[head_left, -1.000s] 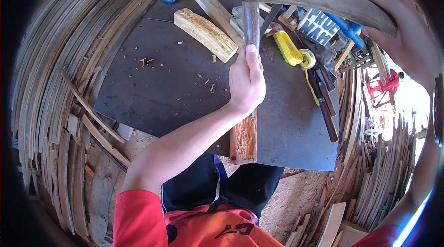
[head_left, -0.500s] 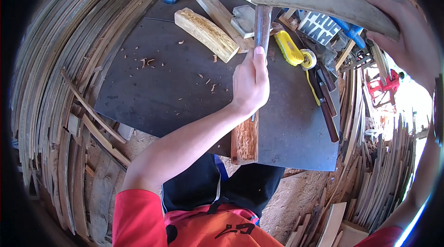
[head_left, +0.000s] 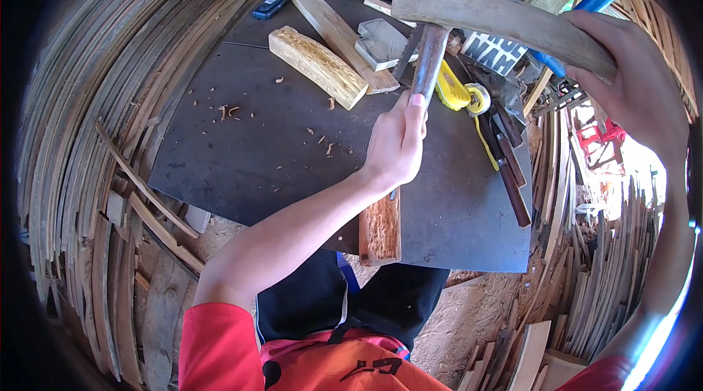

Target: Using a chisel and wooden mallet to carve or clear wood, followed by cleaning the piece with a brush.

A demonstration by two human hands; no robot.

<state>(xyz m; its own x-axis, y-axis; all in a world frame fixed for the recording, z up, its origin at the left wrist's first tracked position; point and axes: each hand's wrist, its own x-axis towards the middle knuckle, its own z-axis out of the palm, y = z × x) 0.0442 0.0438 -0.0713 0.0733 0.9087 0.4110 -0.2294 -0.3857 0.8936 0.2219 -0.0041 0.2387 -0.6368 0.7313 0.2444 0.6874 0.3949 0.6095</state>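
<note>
My left hand (head_left: 396, 143) is wrapped around the smooth handle of a chisel (head_left: 430, 61), which stands tilted, its top leaning right. A little of its metal shows below the fist, over a rough-carved wooden block (head_left: 380, 231) at the table's near edge; the fist hides where the tip meets it. My right hand (head_left: 631, 80) grips one end of a curved wooden club (head_left: 505, 16). The club's other end lies across the top of the chisel handle in view; whether they touch I cannot tell.
The dark tabletop (head_left: 256, 120) bears wood chips, a carved pale block (head_left: 318, 67), a long board (head_left: 333, 28) and a blue device (head_left: 272, 6). Rightward lie a yellow brush (head_left: 452, 88), a tape roll (head_left: 477, 100) and dark-handled tools (head_left: 514, 190). Wood strips (head_left: 80, 120) are stacked on both sides.
The club has come down slightly. The chisel's handle leans further right than before, still in my left hand. The whole view has shifted a little.
</note>
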